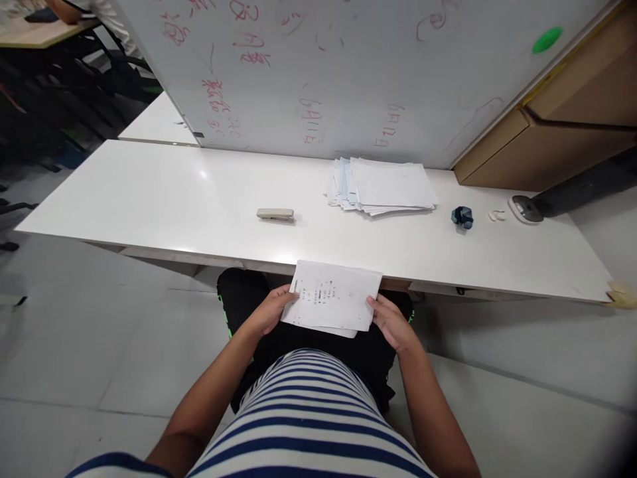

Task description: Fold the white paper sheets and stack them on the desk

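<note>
Paper sheets pinched by left hand and right hand, held at near edge of table, paper stack set near far edge

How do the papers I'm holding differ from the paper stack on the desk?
The held papers are between the left hand and right hand; the paper stack lies on the desk. The held papers look thin; the paper stack is thicker and messier. Both are mostly white.
</note>
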Motion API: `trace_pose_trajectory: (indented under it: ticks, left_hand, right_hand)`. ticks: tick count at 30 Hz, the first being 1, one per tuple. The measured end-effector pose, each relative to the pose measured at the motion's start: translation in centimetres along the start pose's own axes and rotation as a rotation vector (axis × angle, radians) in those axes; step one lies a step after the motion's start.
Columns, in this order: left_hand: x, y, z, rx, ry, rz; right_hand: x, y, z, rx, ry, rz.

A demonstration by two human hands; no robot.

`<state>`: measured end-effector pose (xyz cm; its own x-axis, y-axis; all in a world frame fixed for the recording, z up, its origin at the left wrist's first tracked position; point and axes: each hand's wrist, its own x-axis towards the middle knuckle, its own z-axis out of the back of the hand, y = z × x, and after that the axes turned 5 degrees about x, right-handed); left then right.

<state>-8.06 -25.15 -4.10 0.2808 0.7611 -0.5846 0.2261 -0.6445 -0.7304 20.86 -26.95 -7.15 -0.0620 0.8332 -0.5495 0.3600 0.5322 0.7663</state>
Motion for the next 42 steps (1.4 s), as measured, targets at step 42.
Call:
trace_pose_trajectory:
  ticks: [42]
  left_hand:
    - [5.3, -8.0, -3.3, 0.452, -0.147, -0.604]
  right_hand:
    - [4.7, 8.5, -7.1, -0.379, -0.181, 0.624]
